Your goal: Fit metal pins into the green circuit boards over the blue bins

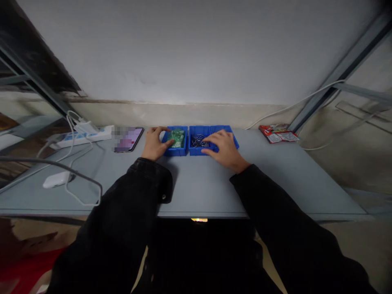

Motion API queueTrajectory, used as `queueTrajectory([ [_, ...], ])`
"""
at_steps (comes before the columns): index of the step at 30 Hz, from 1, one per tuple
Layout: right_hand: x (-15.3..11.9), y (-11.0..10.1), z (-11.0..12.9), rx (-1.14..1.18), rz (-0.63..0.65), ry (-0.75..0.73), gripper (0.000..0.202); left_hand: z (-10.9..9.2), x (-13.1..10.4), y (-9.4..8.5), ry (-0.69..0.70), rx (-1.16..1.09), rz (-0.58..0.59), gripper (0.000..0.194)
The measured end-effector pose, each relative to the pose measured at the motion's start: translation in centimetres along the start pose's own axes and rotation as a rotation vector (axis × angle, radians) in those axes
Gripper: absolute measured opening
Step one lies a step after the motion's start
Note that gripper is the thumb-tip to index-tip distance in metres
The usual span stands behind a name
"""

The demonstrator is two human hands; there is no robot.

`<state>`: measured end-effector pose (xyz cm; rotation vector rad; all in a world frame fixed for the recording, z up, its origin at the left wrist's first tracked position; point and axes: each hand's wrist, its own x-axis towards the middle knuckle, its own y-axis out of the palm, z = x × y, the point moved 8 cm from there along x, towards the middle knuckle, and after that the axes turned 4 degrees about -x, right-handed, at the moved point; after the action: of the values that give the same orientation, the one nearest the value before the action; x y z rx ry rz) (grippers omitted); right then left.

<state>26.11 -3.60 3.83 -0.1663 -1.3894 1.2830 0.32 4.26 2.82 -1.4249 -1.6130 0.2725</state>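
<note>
Three small blue bins stand side by side on the grey table. Green flat pieces, perhaps circuit boards [177, 138], fill the left bin [176, 153]. My left hand [154, 143] is at that bin's left side, thumb and fingers apart, the thumb reaching over the green pieces. Small shiny metal parts [198, 141] lie in the middle bin [196, 153]. Above the middle and right bins hovers my right hand [224, 148], its thumb and index finger spread near the metal parts. It hides much of the right bin [235, 141], so I cannot see what that holds.
A phone [131, 139] and a white power strip [84, 136] with cables lie to the left. Nearer is a white earbud case [57, 179]. A red snack packet [278, 134] lies at the right by the metal frame [318, 92]. A wall rises behind the table [202, 188].
</note>
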Motion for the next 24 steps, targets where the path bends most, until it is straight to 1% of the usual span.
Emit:
queueTrajectory([
  [1, -0.2, 0.9, 0.6, -0.058, 0.076, -0.059, 0.024, -0.5, -0.1, -0.3, 0.019, -0.003, -0.024, 0.041],
  [2, -0.4, 1.7, 1.0, -0.089, 0.118, -0.095, 0.025, -1.3, -0.3, -0.7, 0.041, -0.012, -0.051, 0.039],
  [3, -0.6, 2.3, 1.2, -0.104, 0.145, -0.118, 0.026, -2.2, -0.3, -1.0, 0.061, -0.028, -0.075, 0.035],
  [5, -0.7, 2.9, 1.4, -0.125, 0.154, -0.133, 0.018, -4.8, 0.0, -1.2, 0.13, -0.057, -0.083, 0.031],
  [7, -0.8, 3.2, 1.4, -0.146, 0.147, -0.148, 0.01, -7.9, 0.8, -0.4, 0.249, -0.042, -0.002, 0.033],
  [8, -0.8, 3.2, 1.5, -0.155, 0.145, -0.16, 0.007, -9.3, 1.3, 0.4, 0.298, -0.018, 0.06, 0.037],
  [10, -0.8, 3.2, 1.9, -0.166, 0.145, -0.19, 0.004, -11.1, 2.8, 2.3, 0.35, 0.057, 0.207, 0.042],
  [12, -0.9, 3.3, 2.4, -0.178, 0.154, -0.229, 0.004, -11.5, 4.4, 4.2, 0.352, 0.15, 0.338, 0.048],
  [14, -1.1, 3.4, 3.0, -0.203, 0.158, -0.271, 0.01, -10.9, 5.9, 5.3, 0.309, 0.218, 0.407, 0.045],
  [16, -1.3, 3.5, 3.5, -0.24, 0.157, -0.306, 0.016, -10.1, 7.0, 6.0, 0.283, 0.225, 0.466, 0.039],
  [19, -1.4, 3.6, 4.3, -0.293, 0.159, -0.348, 0.021, -9.3, 7.9, 5.9, 0.294, 0.135, 0.463, 0.032],
  [22, -1.6, 3.6, 5.4, -0.308, 0.158, -0.4, 0.025, -8.9, 7.9, 5.3, 0.303, 0.028, 0.463, 0.027],
  [24, -1.7, 3.6, 6.4, -0.321, 0.143, -0.459, 0.028, -8.7, 7.7, 4.8, 0.296, -0.029, 0.47, 0.022],
])
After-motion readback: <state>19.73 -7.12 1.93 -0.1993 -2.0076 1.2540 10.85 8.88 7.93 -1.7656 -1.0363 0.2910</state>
